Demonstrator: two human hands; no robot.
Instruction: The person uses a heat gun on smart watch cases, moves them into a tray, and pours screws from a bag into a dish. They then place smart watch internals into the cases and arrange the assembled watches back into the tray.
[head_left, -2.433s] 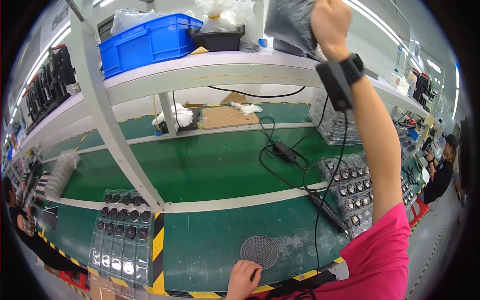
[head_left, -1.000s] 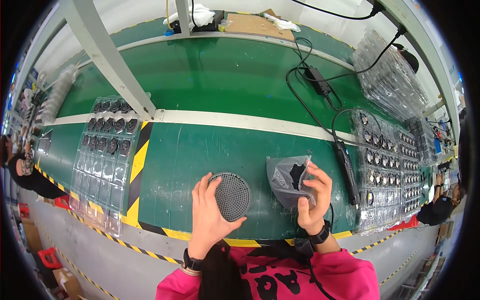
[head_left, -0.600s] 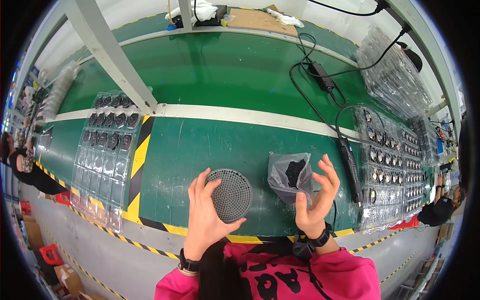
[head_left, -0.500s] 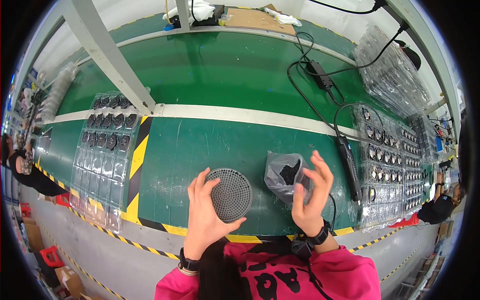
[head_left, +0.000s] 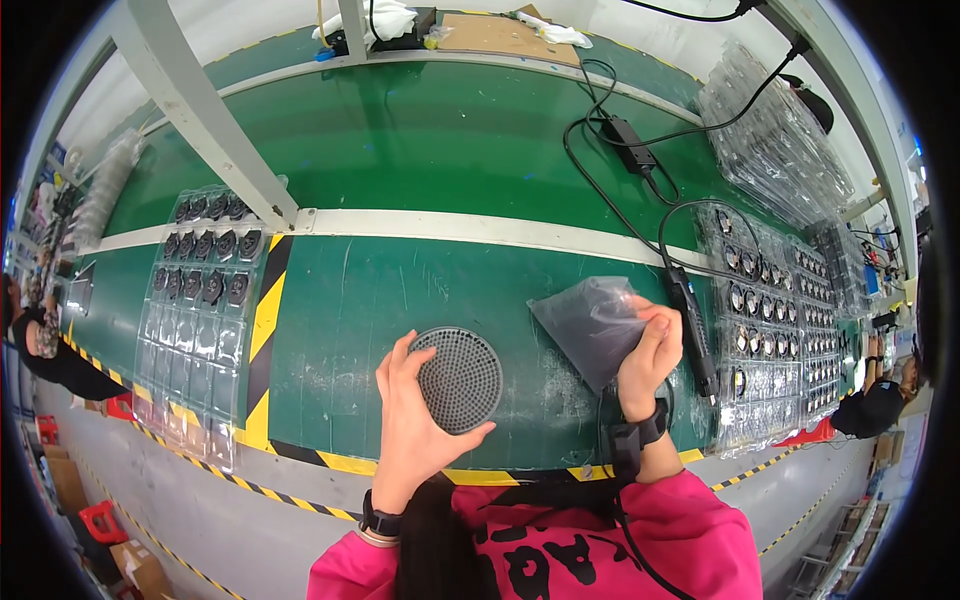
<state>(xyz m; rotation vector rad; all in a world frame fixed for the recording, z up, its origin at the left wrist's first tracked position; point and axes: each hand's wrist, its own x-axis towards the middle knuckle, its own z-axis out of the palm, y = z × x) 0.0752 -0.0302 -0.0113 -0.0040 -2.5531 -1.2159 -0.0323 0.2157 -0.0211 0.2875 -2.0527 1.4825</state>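
My left hand (head_left: pixel 412 425) curls around the near left rim of a round grey tray (head_left: pixel 463 380) covered in small holes, thumb on its near side and fingers on its left. The tray's face is turned up. To its right, my right hand (head_left: pixel 652 358) pinches the gathered top of a translucent plastic bag (head_left: pixel 590 330), fingers closed on the film. Something dark shows dimly through the bag; single pieces cannot be made out. The bag hangs tilted over the green bench (head_left: pixel 350 330), and whether its bottom touches the surface is unclear.
Left stands a clear blister tray (head_left: pixel 200 300) with black watch-like parts in its far rows. On the right are clear trays (head_left: pixel 765 320) of round parts, a black handheld tool (head_left: pixel 692 335) with a cable, and stacked trays (head_left: pixel 770 145). A metal post (head_left: pixel 205 110) rises at left.
My right hand has closed on the bag's mouth and drawn it up to the right. The black pieces visible inside before are now covered by film. My left hand stays at the tray.
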